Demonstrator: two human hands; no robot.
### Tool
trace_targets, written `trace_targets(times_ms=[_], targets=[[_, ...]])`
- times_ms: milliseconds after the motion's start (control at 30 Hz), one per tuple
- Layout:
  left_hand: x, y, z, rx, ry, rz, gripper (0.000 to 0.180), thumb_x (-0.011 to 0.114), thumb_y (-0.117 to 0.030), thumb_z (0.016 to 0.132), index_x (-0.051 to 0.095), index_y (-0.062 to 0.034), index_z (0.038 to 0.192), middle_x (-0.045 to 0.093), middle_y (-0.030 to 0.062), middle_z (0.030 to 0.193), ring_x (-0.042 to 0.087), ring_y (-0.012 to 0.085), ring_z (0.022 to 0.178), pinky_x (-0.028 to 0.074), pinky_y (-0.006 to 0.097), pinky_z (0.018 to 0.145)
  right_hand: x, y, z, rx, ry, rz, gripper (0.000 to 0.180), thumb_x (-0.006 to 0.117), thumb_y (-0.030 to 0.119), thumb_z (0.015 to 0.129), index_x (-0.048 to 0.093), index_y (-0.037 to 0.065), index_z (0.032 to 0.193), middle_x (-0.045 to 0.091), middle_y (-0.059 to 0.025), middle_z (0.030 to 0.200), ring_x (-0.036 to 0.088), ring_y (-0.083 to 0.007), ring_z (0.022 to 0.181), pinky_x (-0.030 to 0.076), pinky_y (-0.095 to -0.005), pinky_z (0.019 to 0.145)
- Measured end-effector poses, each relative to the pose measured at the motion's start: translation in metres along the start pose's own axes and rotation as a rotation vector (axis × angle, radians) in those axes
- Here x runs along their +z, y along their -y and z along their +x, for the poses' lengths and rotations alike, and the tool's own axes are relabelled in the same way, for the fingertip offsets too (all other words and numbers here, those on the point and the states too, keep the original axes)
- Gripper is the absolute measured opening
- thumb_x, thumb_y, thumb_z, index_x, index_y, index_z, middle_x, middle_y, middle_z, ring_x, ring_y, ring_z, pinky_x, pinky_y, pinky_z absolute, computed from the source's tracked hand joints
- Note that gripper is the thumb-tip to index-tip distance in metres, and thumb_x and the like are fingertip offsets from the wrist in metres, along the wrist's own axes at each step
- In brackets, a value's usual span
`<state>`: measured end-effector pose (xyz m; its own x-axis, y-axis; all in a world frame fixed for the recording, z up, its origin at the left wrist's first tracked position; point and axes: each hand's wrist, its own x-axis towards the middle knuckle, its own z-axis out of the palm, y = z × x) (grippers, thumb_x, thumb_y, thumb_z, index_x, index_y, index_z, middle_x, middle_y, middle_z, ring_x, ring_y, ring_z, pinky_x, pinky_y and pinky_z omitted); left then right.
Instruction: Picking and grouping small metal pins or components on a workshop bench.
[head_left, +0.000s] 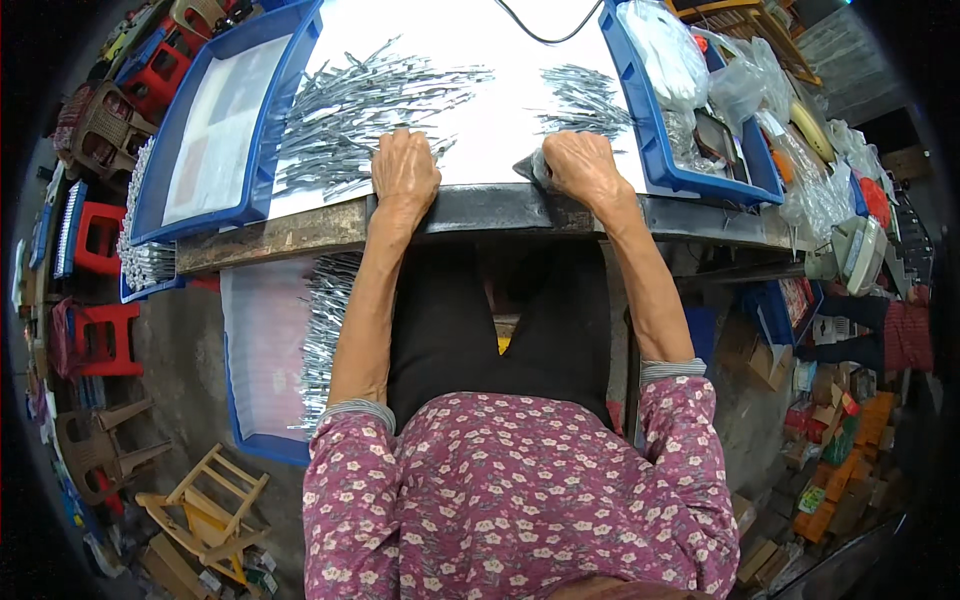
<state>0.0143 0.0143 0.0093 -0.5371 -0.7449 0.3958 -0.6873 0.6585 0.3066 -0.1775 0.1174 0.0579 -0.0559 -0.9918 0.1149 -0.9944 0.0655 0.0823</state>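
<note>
My left hand (405,165) is closed in a fist at the table's front edge, beside a large heap of thin grey metal rods (345,120). Its fingers are hidden from above, so what it holds, if anything, does not show. My right hand (583,165) is closed too, and a dark grey scrap that looks like cloth (538,170) pokes out on its left side. Just beyond that hand lies a smaller bundle of similar grey rods (582,95). White sheeting (510,140) covers the tabletop under both heaps.
A blue tray with a pale liner (215,135) stands at left; another blue tray (690,180) at right holds plastic bags. Below the table, a blue-edged bin (265,350) contains more rods. Red stools (105,340) and a wooden chair (215,510) stand left. A person (905,335) is far right.
</note>
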Motion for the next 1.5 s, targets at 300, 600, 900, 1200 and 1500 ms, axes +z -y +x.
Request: trace_targets(times_ms=[300,600,900,1200,1500], targets=[[-0.004,-0.009,-0.008,0.022,-0.153,-0.158,0.008,0.052,-0.004,0.072,0.053,0.0038,0.07,0.053,0.0164,0.076,0.049,0.0315,0.076,0.041,0.04,0.067,0.007,-0.008,-0.006,0.008,-0.026,0.016,0.008,0.056,0.003,0.066,0.057,-0.003,0.061,0.059,-0.0197,0.064,0.061,-0.0317,0.06,0.046,-0.0399,0.05],[-0.034,-0.045,-0.03,-0.334,0.121,-1.179,0.016,0.052,-0.013,0.082,0.056,0.003,0.084,0.056,0.0025,0.065,0.047,0.0061,0.058,0.038,0.021,0.053,0.028,-0.022,-0.013,0.086,-0.283,0.348,0.015,0.05,0.011,0.075,0.05,-0.002,0.068,0.055,-0.0184,0.066,0.055,-0.0343,0.065,0.042,-0.04,0.059],[-0.025,-0.071,-0.043,-0.397,0.401,-1.621,0.022,0.058,-0.021,0.083,0.058,-0.002,0.093,0.057,-0.0019,0.069,0.04,0.0002,0.051,0.026,0.013,0.043,0.018,-0.02,-0.026,0.358,-0.214,1.282,0.011,0.055,0.008,0.078,0.057,-0.002,0.074,0.055,-0.002,0.06,0.046,-0.007,0.05,0.036,-0.0198,0.048],[-0.016,-0.084,-0.045,-0.406,0.446,-1.66,0.02,0.063,-0.019,0.079,0.057,-0.0028,0.09,0.057,-0.0007,0.068,0.04,0.0018,0.051,0.028,0.015,0.045,0.015,-0.019,-0.032,0.486,-0.188,1.503,0.012,0.056,0.012,0.081,0.057,0.001,0.08,0.058,-0.0046,0.06,0.049,-0.0067,0.049,0.037,-0.0169,0.047],[-0.011,-0.087,-0.046,-0.401,0.449,-1.611,0.02,0.064,-0.018,0.077,0.057,-0.0024,0.088,0.057,-0.0011,0.068,0.039,0.0017,0.051,0.028,0.015,0.047,0.014,-0.019,-0.034,0.483,-0.173,1.555,0.012,0.057,0.012,0.079,0.057,0.001,0.077,0.057,-0.004,0.059,0.051,-0.0066,0.051,0.035,-0.017,0.044]])
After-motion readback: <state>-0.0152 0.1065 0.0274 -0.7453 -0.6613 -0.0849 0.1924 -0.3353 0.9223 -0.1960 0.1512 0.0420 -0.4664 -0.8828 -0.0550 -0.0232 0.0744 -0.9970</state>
